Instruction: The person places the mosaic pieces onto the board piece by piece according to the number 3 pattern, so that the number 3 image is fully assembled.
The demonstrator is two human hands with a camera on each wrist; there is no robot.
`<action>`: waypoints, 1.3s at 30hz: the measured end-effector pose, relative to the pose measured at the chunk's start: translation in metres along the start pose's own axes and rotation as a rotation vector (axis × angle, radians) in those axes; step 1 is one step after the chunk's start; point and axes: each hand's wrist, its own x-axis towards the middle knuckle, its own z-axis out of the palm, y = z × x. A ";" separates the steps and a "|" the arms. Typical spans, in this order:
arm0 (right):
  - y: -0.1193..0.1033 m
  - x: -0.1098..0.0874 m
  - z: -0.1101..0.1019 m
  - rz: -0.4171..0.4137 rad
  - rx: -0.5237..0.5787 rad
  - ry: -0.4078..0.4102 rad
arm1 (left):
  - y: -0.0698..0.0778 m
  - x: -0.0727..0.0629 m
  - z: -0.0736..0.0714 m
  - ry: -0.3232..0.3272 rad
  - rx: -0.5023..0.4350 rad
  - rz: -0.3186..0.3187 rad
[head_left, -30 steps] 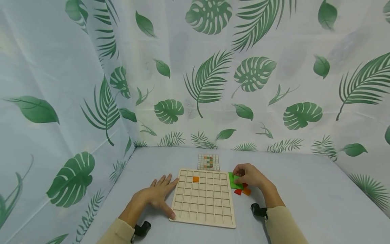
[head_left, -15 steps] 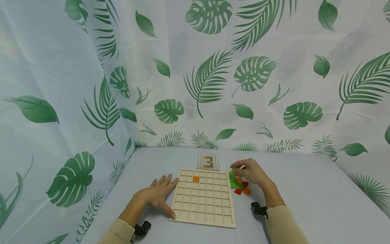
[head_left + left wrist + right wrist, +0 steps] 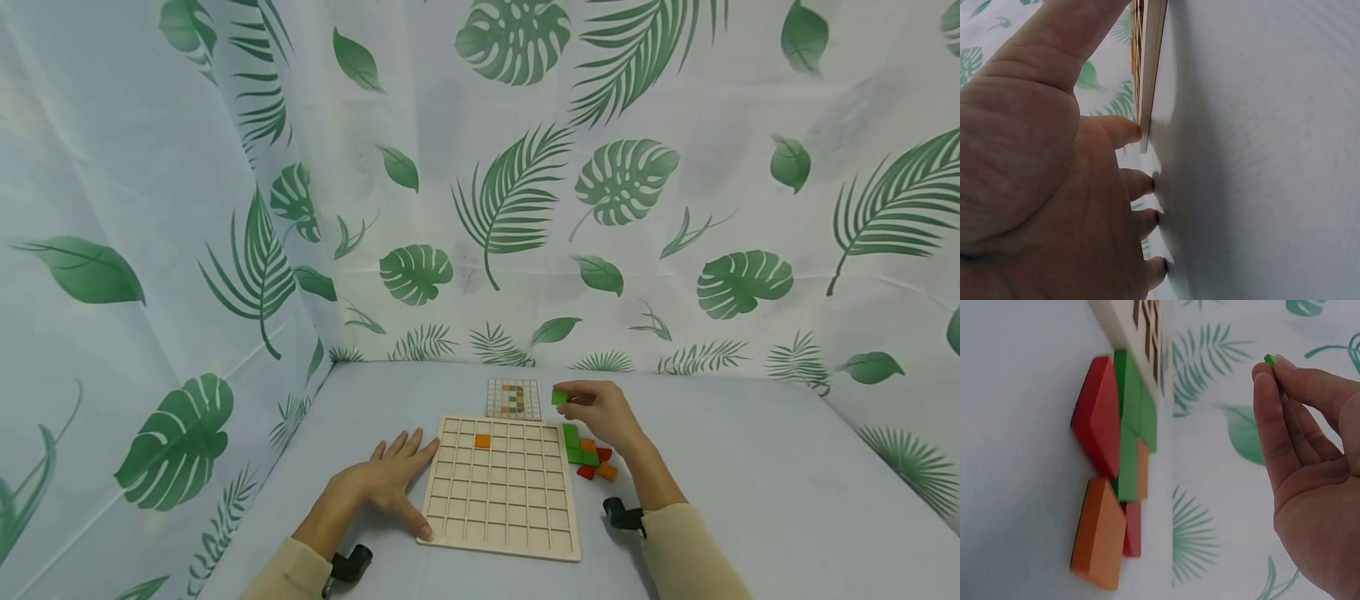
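- Green tile is hanging in the air at 1 o'clock from the centre of the wooden board, just past its far right corner and well off the counter.
- My right grip is pinching that tile between thumb and fingertips, closing down to the tile's narrow thickness, while a square face is showing toward my head.
- My left grip is spreading wide at 9 o'clock of the board, its fingers standing apart.
- My left thumb is resting on the board's 8 o'clock corner, my index finger is touching its edge near 10 o'clock, and my other fingertips are resting on the counter.
- One orange tile is sitting in the board's grid toward 11 o'clock, in the second row from the far side.
- Between 2 and 3 o'clock, right by the board's edge, a cluster is lying on the counter: green pieces nearest the board, with red pieces and orange pieces beside them.
- At 12 o'clock, just beyond the board, a small card is showing a grid pattern in orange, green and red.
- Behind everything, a white curtain with green leaves is hanging.
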 end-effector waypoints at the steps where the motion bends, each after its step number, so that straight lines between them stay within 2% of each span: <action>1: -0.003 0.001 0.002 0.000 -0.001 -0.008 | 0.000 0.000 0.000 -0.002 0.001 -0.001; 4: -0.011 0.003 0.009 -0.004 -0.014 -0.022 | 0.001 0.000 -0.001 -0.004 0.007 -0.004; 11: -0.023 0.008 0.027 -0.021 0.014 0.004 | 0.002 -0.001 -0.001 -0.006 -0.009 -0.001; 17: -0.025 0.012 0.040 -0.031 0.045 -0.086 | 0.002 -0.001 -0.002 -0.006 -0.014 -0.001; 22: -0.027 0.014 0.049 -0.011 0.023 -0.160 | 0.002 -0.001 -0.003 -0.004 -0.018 0.007; 30: -0.031 0.019 0.058 -0.053 0.024 -0.223 | 0.003 -0.001 -0.003 -0.001 -0.014 0.003; 39: -0.026 0.021 0.066 -0.033 -0.022 -0.303 | 0.003 0.000 -0.001 0.001 -0.004 -0.004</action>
